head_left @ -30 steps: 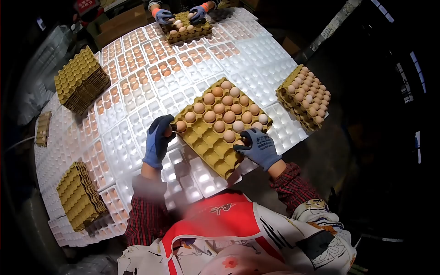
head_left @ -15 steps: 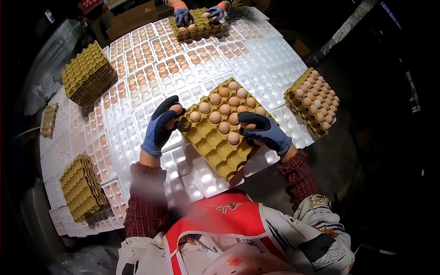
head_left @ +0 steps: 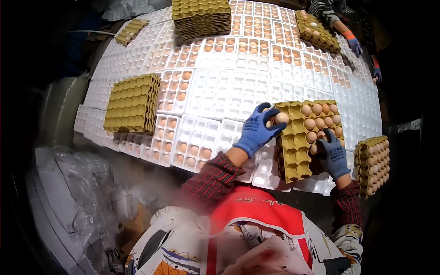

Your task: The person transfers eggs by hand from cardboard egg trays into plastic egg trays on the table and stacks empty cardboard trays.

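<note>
Crinkly clear plastic (head_left: 91, 197) lies at the dark left side of the room. Next come rows of white plastic trays (head_left: 211, 87), packed so close that I cannot see the counter under them. Many hold brown eggs (head_left: 186, 75), and many cups are bare. A stack of yellow-brown trays (head_left: 133, 103) sits there, with a taller stack (head_left: 201, 25) farther back.

The left hand (head_left: 256, 130), in a blue glove, has its fingers curled round an egg (head_left: 282, 118), just beside the pulp egg tray (head_left: 295, 156). Another egg peeks out behind it, so if the fingers go loose, one could slip and crack. The pulp egg tray lies over the white ones, bare on its left, eggs on its right. The right hand (head_left: 334, 158) bends over those eggs; I cannot tell if its fingers grip one. A hard squeeze or knock could break a shell.

Far back is another person's gloved hand (head_left: 354, 46). Last, a full egg stack (head_left: 373, 167) sits by the right edge, where a bump might spill it.
</note>
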The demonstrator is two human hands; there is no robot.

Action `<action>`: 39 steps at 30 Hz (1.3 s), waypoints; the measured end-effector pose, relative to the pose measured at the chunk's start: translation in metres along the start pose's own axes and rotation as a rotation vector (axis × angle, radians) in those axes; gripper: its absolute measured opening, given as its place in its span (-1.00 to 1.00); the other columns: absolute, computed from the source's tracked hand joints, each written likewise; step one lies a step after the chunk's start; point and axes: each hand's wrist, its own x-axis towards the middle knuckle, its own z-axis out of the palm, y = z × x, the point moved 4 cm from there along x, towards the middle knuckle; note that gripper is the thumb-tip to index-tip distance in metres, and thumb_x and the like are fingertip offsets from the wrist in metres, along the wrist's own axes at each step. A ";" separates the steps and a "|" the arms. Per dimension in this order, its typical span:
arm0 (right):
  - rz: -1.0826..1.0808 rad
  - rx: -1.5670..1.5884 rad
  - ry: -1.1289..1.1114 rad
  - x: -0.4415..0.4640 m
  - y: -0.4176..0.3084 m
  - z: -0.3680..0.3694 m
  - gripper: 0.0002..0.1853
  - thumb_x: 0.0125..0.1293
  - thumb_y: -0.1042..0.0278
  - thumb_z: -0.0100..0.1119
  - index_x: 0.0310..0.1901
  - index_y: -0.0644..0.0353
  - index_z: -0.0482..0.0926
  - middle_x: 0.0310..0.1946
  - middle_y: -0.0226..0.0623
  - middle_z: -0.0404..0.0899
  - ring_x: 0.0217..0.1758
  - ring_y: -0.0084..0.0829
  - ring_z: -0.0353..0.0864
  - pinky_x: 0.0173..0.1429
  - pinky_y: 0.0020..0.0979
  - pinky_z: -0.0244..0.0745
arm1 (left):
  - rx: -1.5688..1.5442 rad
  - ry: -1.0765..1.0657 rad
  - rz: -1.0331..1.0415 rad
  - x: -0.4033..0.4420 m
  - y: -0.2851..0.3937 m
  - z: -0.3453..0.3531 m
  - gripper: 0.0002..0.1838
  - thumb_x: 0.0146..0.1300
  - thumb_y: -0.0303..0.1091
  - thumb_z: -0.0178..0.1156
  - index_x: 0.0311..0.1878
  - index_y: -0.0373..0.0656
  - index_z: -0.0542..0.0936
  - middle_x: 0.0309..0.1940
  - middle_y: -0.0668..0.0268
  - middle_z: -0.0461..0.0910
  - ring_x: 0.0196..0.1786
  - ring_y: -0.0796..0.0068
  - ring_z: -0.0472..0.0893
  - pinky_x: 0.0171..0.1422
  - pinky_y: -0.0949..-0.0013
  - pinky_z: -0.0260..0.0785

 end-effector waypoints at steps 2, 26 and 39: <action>0.162 0.417 0.073 0.007 0.001 -0.011 -0.53 0.02 0.33 0.43 0.03 0.16 0.59 0.33 0.00 0.32 0.34 -0.04 0.41 0.28 -0.16 0.45 | 0.033 -0.023 -0.163 -0.046 -0.048 -0.044 -0.51 0.05 -0.10 0.49 0.04 -0.06 0.64 0.11 0.07 0.52 0.11 0.08 0.57 0.13 0.19 0.47; -0.253 0.256 -0.007 0.194 -0.332 0.216 -0.38 0.36 0.00 0.04 0.37 0.10 0.32 0.43 -0.05 0.20 0.52 0.03 0.07 0.55 0.14 -0.14 | 0.090 0.281 0.027 -0.041 -0.228 -0.198 -0.64 0.44 -0.41 0.03 0.25 -0.27 0.49 0.21 0.06 0.52 0.33 0.11 0.43 0.45 0.19 0.18; 0.933 -0.001 0.240 -0.064 -0.020 0.041 -0.51 0.13 0.04 0.36 0.07 0.03 0.53 -0.04 -0.20 0.57 -0.09 -0.15 0.65 -0.06 -0.14 0.54 | 0.083 -0.306 0.355 0.020 -0.047 -0.028 -0.63 0.22 -0.27 0.32 0.07 -0.17 0.63 0.00 0.12 0.66 0.07 0.11 0.62 0.20 0.18 0.43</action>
